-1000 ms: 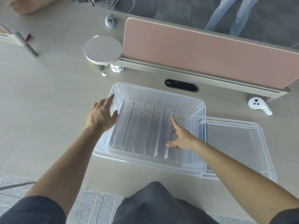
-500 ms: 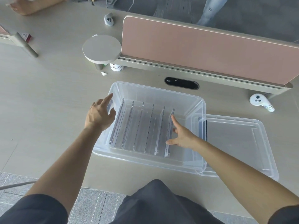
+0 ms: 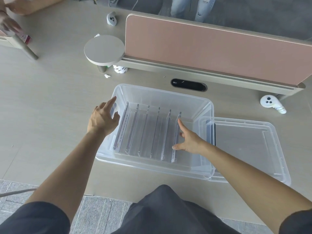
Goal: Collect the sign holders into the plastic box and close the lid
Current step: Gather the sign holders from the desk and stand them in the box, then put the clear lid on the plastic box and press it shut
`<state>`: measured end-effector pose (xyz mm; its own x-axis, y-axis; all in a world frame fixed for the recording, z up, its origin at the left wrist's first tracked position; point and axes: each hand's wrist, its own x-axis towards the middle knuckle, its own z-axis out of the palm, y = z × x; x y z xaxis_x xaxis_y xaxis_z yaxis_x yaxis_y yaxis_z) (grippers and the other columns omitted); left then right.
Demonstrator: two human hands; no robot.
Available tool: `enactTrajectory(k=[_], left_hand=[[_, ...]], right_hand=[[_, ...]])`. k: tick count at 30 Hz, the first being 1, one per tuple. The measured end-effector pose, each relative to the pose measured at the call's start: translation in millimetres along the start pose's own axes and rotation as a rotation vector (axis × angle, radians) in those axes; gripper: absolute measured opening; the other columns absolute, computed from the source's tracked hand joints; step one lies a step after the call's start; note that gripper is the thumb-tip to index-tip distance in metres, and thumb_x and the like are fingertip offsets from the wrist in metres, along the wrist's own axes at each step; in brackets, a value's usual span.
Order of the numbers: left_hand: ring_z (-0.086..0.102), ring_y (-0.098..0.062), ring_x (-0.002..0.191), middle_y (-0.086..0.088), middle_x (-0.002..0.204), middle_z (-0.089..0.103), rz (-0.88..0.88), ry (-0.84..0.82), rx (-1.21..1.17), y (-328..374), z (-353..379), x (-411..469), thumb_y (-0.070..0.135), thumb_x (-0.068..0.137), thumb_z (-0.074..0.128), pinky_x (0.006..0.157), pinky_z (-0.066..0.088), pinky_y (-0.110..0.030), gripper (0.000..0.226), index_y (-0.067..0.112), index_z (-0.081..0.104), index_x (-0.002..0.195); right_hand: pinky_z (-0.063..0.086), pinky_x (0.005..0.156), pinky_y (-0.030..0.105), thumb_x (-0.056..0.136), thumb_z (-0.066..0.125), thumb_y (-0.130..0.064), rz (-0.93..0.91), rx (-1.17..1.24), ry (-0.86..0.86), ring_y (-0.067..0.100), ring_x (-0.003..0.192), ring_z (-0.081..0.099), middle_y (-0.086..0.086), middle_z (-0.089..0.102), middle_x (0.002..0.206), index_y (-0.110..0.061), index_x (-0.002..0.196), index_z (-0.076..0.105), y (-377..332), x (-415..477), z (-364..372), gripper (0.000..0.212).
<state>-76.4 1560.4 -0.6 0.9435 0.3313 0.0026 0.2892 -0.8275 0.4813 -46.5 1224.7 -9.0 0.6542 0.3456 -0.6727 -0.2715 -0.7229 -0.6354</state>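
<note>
A clear plastic box (image 3: 162,92) stands on the desk in front of me. Several clear acrylic sign holders (image 3: 148,132) stand upright in a row inside it. My left hand (image 3: 103,119) hovers over the box's left rim, fingers spread, holding nothing. My right hand (image 3: 189,139) is inside the box, open, with its fingers against the rightmost sign holder (image 3: 175,139). The clear lid (image 3: 249,146) lies flat on the desk to the right, its left edge tucked under the box.
A pink desk divider (image 3: 211,48) runs behind the box, with a cable slot (image 3: 188,84) in front of it. A round shelf (image 3: 103,48) stands at the back left. White controllers lie at the right (image 3: 271,103) and beyond (image 3: 111,18). Another person's hands (image 3: 11,16) work at the far left.
Both hands have stayed almost still. The left hand shifted slightly along the box's left rim; the right hand remains against the rightmost sign holder.
</note>
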Motion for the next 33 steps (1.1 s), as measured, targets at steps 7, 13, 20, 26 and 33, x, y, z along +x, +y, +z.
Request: enactTrajectory(k=[7, 13, 20, 26, 33], left_hand=[[0.046, -0.037, 0.115, -0.012, 0.132, 0.046, 0.007, -0.049, 0.059, 8, -5, -4, 0.026, 0.086, 0.06, 0.087, 0.05, -0.051, 0.064, 0.028, 0.035, 0.145], [0.037, -0.044, 0.121, -0.019, 0.136, 0.036, 0.069, 0.002, 0.068, 27, -8, -10, 0.024, 0.084, 0.062, 0.088, 0.045, -0.054, 0.063, 0.02, 0.038, 0.142], [0.049, -0.036, 0.115, -0.016, 0.139, 0.037, 0.346, -0.159, -0.003, 111, 21, -10, 0.03, 0.088, 0.059, 0.092, 0.046, -0.046, 0.059, 0.02, 0.041, 0.143], [0.046, -0.027, 0.126, -0.005, 0.142, 0.037, 0.518, -0.381, -0.036, 201, 50, -21, 0.033, 0.093, 0.05, 0.105, 0.04, -0.04, 0.053, 0.027, 0.036, 0.144], [0.055, -0.021, 0.114, 0.003, 0.124, 0.057, 0.625, -0.528, 0.097, 307, 90, -35, 0.035, 0.093, 0.049, 0.092, 0.045, -0.033, 0.034, 0.027, 0.055, 0.126]], right_hand=[[0.047, 0.101, 0.037, 0.081, 0.079, -0.036, 0.025, -0.168, 0.027, 0.021, 0.141, 0.038, 0.008, 0.029, 0.159, -0.043, 0.153, -0.008, -10, -2, -5, 0.113], [0.044, 0.091, 0.029, 0.086, 0.068, -0.047, -0.041, -0.289, 0.124, 0.017, 0.113, 0.056, -0.002, 0.054, 0.137, -0.028, 0.147, 0.036, -39, -31, -27, 0.071], [0.046, 0.079, 0.023, 0.086, 0.071, -0.035, -0.131, -0.215, 0.319, 0.007, 0.092, 0.065, -0.019, 0.066, 0.097, -0.032, 0.105, 0.066, -38, -82, -66, 0.02], [0.046, 0.071, 0.023, 0.086, 0.07, -0.026, -0.091, -0.253, 0.406, 0.014, 0.089, 0.064, -0.006, 0.069, 0.099, -0.024, 0.099, 0.067, -7, -111, -131, 0.014], [0.049, 0.079, 0.029, 0.085, 0.072, -0.032, -0.015, -0.402, 0.367, 0.018, 0.098, 0.063, -0.006, 0.064, 0.109, -0.017, 0.112, 0.063, 63, -119, -205, 0.032]])
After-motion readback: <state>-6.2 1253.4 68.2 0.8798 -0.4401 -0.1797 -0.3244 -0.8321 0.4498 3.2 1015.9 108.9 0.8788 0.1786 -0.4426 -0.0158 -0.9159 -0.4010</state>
